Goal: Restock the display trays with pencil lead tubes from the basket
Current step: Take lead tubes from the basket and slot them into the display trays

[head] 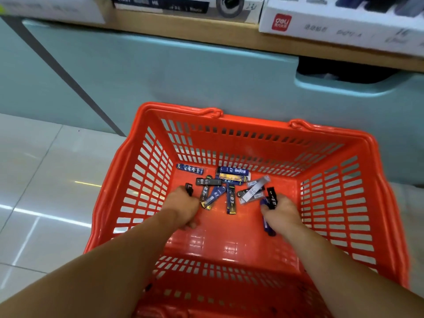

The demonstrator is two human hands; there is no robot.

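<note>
Head view: left hand [183,208] and right hand [283,213] each clutch tubes [272,198] (others read "HB") in the basket [229,140].

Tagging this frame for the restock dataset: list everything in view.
basket: one, orange, centre of view
loose lead tubes: about nine, blue, black and grey, heaped on the basket bottom
cabinet: one, pale teal, behind the basket
boxes: at least three, white, on the wooden shelf above
floor: pale glossy tiles, left of the basket
left hand: one, in the basket, grips a black tube
right hand: one, in the basket, grips black and blue tubes
</note>
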